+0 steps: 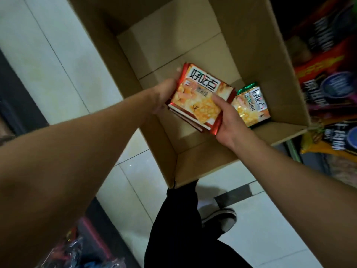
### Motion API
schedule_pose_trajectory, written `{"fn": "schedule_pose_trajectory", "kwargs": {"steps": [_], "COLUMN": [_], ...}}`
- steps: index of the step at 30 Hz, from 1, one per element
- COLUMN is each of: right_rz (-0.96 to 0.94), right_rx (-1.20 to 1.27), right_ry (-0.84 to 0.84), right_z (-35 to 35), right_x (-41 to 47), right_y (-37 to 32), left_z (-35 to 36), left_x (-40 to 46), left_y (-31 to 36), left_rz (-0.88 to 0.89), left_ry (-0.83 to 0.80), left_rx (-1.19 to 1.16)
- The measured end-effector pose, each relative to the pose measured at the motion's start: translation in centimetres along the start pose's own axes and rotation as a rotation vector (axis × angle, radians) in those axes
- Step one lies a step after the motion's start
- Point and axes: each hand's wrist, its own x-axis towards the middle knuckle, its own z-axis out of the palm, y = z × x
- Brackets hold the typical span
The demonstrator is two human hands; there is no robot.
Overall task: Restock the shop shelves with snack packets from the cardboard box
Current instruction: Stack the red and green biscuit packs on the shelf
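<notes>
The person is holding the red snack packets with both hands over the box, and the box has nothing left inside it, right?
Not quite. Both hands, left hand and right hand, do hold the red packets over the cardboard box, but the head view shows a green-edged packet left inside it.

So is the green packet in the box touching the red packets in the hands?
Cannot tell. In the head view the red packets overlap the green packet where they meet, beside the right hand, so contact or gap is hidden.
</notes>
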Motion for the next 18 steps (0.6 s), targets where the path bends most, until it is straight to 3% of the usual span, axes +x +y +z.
{"fn": "schedule_pose_trajectory", "kwargs": {"steps": [3,12,18], "right_rz": [-0.093,-0.397,-0.449], "right_rx": [-0.153,-0.349,-0.405], "right_ry": [-0.048,-0.073,-0.086], "right_z": [1.1,5.9,7.1], "right_x": [-5.1,-27.2,-45.3], "right_y": [-3.1,-11.6,-15.1], "left_z": [-0.2,3.8,7.8], "left_x": [-4.8,-27.5,-44.5], "left_y": [1.9,8.9,12.8], "left_rz": [0.144,0.399,0.520], "left_ry": [-0.056,-0.114,-0.221], "left_rx": [-0.156,-0.273,-0.250]}}
